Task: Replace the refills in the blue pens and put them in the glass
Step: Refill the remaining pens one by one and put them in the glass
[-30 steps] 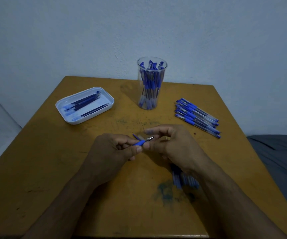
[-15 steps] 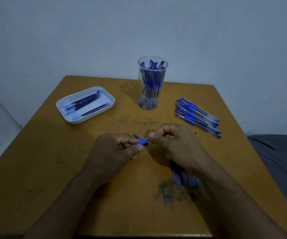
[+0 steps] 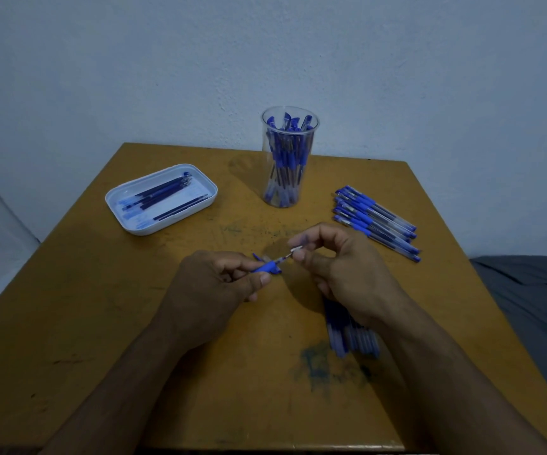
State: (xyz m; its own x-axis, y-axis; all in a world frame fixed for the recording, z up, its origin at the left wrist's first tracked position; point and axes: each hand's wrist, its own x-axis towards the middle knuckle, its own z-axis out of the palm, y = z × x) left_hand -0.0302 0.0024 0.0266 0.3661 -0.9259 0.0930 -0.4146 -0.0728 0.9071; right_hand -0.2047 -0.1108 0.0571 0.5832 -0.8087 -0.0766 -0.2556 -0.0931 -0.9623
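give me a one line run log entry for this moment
step: refill swap | left hand: grips blue pen | right hand: pinches refill tip | glass: holds pens | tray: refills

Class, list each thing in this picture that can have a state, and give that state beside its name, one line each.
left hand: grips the blue pen by its grip end.
right hand: pinches the pen's metal tip.
blue pen: held above the table, between both hands.
glass: upright, holds many blue pens.
white tray: open, refills lying inside.
row of pens: flat on the table, right of the glass.
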